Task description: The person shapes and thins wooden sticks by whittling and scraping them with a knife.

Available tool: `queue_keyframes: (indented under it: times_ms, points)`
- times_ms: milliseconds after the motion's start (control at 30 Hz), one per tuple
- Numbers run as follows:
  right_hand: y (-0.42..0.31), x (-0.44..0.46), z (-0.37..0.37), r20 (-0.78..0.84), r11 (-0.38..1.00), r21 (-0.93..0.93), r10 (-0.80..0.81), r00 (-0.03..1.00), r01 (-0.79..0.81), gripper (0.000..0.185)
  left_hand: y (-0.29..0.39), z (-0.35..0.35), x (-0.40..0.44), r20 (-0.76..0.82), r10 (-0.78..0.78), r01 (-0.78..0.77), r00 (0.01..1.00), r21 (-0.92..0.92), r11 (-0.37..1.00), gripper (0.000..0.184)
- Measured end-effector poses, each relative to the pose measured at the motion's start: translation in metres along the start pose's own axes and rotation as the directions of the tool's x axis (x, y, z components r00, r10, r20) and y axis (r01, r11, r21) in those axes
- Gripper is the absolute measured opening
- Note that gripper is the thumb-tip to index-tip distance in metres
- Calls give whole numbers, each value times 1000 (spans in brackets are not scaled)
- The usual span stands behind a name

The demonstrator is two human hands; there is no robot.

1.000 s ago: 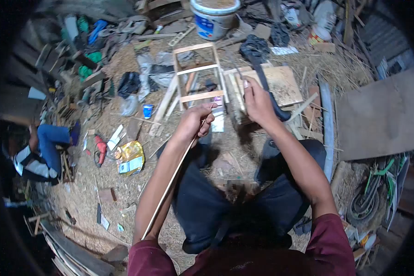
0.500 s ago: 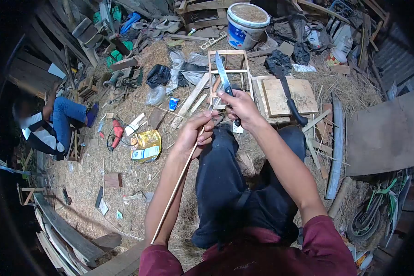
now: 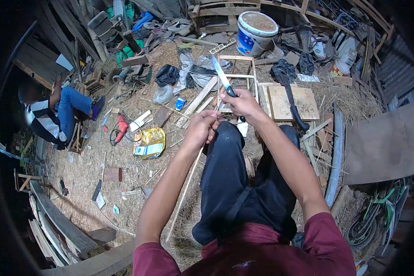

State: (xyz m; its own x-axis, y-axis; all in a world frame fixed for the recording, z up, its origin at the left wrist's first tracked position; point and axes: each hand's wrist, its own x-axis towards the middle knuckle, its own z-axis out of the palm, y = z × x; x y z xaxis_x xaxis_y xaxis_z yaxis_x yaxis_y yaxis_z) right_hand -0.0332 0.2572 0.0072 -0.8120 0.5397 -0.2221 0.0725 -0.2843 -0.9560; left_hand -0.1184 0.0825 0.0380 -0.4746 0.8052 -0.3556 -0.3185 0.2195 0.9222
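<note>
My left hand (image 3: pixel 201 130) is closed around a thin wooden stick (image 3: pixel 186 191), which runs down past my left forearm. In my right hand (image 3: pixel 245 105) is a knife (image 3: pixel 221 72) with a black handle, its blade pointing up and away from me. The two hands are close together above my knees, and the upper end of the stick lies near the knife's handle. Just beyond them stands a small open wooden frame (image 3: pixel 237 58). To its right, a large black-handled blade (image 3: pixel 288 87) rests across a square wooden board (image 3: pixel 303 100).
A white and blue bucket (image 3: pixel 257 40) stands at the back. On the left lie a red corded power tool (image 3: pixel 121 129) and a yellow bag (image 3: pixel 150 140). Another person (image 3: pixel 62 112) sits at far left. A grey sheet (image 3: pixel 382 146) leans on the right, above a small bicycle (image 3: pixel 370 216).
The stick's lower end has swung away from my left upper arm towards my legs. Both hands keep their grips, and the camera view has shifted slightly.
</note>
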Motion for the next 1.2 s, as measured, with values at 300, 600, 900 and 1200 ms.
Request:
queue_keyframes:
  times_ms: [300, 600, 900, 1200]
  points:
    - [13, -97, -3, 140, 638, -632, -465, 874, 440, 41, -58, 1, -71, -41, -81, 83, 996, 58, 995, 27]
    - [54, -141, -6, 410, 294, -831, -252, 877, 473, 64, -71, 15, -63, -169, 88, -14, 982, 395, 919, 29]
    - [57, -142, -11, 386, 315, -841, -220, 896, 440, 67, -52, 34, -82, -228, 142, 34, 963, 627, 778, 22]
    - [56, -145, -10, 394, 267, -863, -174, 902, 429, 64, -83, 24, -100, -174, 326, -124, 929, 685, 718, 17]
